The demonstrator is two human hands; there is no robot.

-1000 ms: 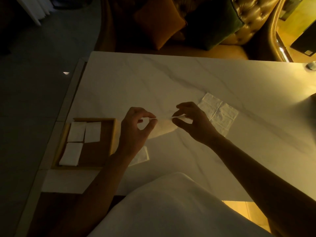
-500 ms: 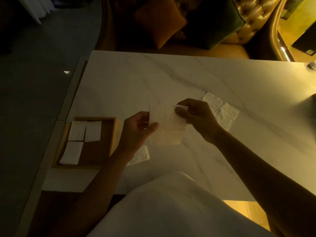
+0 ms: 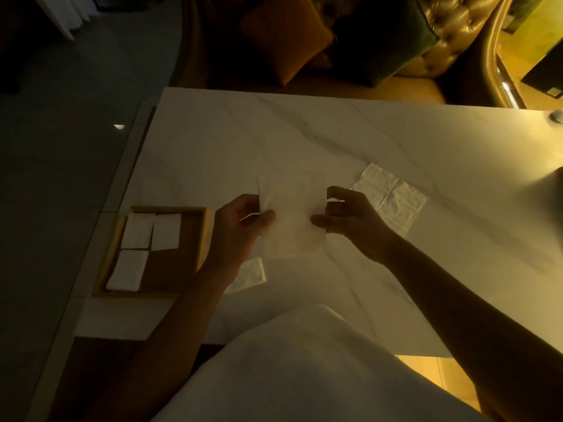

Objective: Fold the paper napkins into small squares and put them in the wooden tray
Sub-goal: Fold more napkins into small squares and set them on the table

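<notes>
A thin white paper napkin is spread out above the table between both hands. My left hand pinches its left edge and my right hand pinches its right edge. A wooden tray sits at the table's left edge and holds three folded napkin squares. An unfolded creased napkin lies flat to the right of my right hand. Another napkin piece lies on the table under my left wrist, partly hidden.
The white marble table stretches away towards a tufted sofa with an orange cushion. A small round object sits at the far right edge. My white garment fills the bottom of the view.
The napkin was bunched between my fingertips; it is now opened out into a flat sheet, with my hands drawn apart to its left and right edges.
</notes>
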